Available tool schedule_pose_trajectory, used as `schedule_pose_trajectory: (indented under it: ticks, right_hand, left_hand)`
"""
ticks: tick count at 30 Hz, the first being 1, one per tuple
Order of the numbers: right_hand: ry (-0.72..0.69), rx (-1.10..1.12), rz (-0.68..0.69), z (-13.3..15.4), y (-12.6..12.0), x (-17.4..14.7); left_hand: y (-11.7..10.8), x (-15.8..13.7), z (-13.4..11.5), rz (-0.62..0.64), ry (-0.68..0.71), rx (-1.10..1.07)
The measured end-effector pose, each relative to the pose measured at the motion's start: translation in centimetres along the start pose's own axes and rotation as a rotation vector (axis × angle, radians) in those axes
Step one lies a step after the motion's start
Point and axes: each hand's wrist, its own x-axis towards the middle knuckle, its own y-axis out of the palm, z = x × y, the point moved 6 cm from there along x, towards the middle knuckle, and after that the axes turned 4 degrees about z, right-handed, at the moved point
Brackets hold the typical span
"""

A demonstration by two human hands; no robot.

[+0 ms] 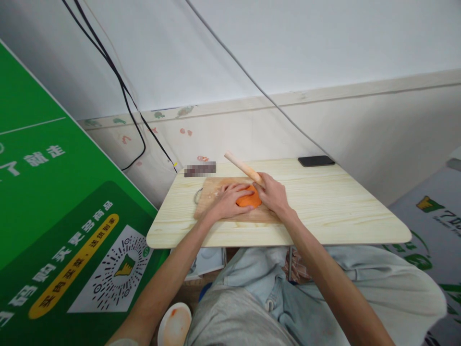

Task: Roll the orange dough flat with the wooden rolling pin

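The flat orange dough [249,200] is laid on the chopping board [209,188], on the table [342,206]; it is partly covered by the left hand [230,199], whose fingers are spread with nothing gripped; the rolling pin [242,166] is grasped at its near end by the right hand [274,192]; the dough could be torn if stuck down and pulled; the board might be shifted by a hard, one-sided push.

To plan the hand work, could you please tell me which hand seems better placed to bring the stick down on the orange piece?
Probably the right hand: it grips the stick close to the orange piece, while the left hand lies over that piece.
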Motion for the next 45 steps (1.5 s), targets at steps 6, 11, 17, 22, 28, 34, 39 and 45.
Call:
schedule_pose_trajectory:
  ticks: [6,11,17,22,28,34,39,45]
  right_hand:
    - [0.013,-0.013,0.000,0.0,0.0,0.0]
    - [0.007,-0.022,-0.003,-0.1,0.1,0.1]
    - [0.007,-0.019,0.009,0.0,0.1,0.1]
    - [0.009,-0.016,0.004,-0.1,0.1,0.1]
    - [-0.006,-0.002,-0.014,-0.2,0.2,0.1]
    - [-0.009,0.007,-0.006,-0.1,0.1,0.1]
    - [-0.008,-0.007,-0.005,0.1,0.0,0.0]
    - [-0.002,-0.010,0.004,0.0,0.1,0.0]
  left_hand:
    - [0.1,-0.1,0.3,0.012,-0.001,-0.024]
    - [0.1,-0.1,0.3,0.045,-0.012,-0.021]
    - [0.0,-0.1,0.4,0.031,-0.030,-0.044]
    - [-0.2,0.1,-0.1,-0.011,-0.046,-0.062]
    - [-0.2,0.5,-0.9,-0.032,-0.094,-0.005]
    - [-0.1,0.7,-1.5,-0.024,-0.115,0.011]
    - [0.2,0.9,-1.6,-0.046,-0.128,0.023]
    - [0.4,0.8,-1.5,-0.049,-0.112,0.011]
